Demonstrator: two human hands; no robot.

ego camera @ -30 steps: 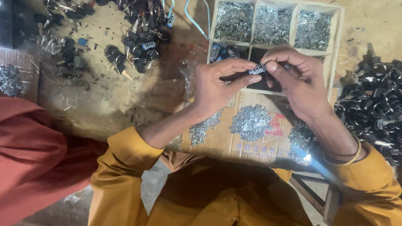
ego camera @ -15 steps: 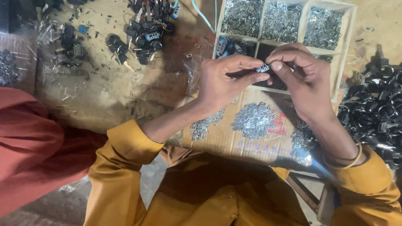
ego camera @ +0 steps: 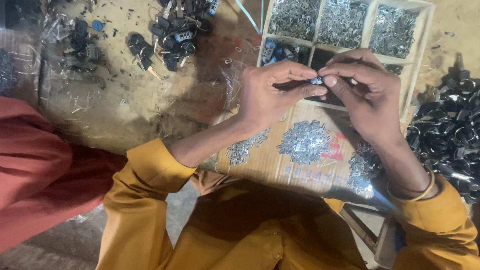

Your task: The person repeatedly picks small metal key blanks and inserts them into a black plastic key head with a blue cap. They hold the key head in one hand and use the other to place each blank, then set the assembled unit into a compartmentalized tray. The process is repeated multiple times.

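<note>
My left hand (ego camera: 269, 94) and my right hand (ego camera: 365, 94) meet over a compartmented wooden tray (ego camera: 426, 29). Together their fingertips pinch a small black and metal part (ego camera: 316, 80). The tray's back compartments hold several small silver metal clips (ego camera: 295, 11); a front compartment holds dark and blue parts (ego camera: 276, 51). Below my hands lies a cardboard sheet (ego camera: 283, 168) with heaps of silver clips (ego camera: 304, 140).
A big pile of black plastic parts (ego camera: 466, 134) lies at the right. More dark parts (ego camera: 173, 7) are scattered on the dusty table at upper left, with a light blue cable (ego camera: 245, 5). A person in red cloth (ego camera: 11, 173) sits at my left.
The view has shifted a little; my hands stay together over the tray, fingers still working the small part.
</note>
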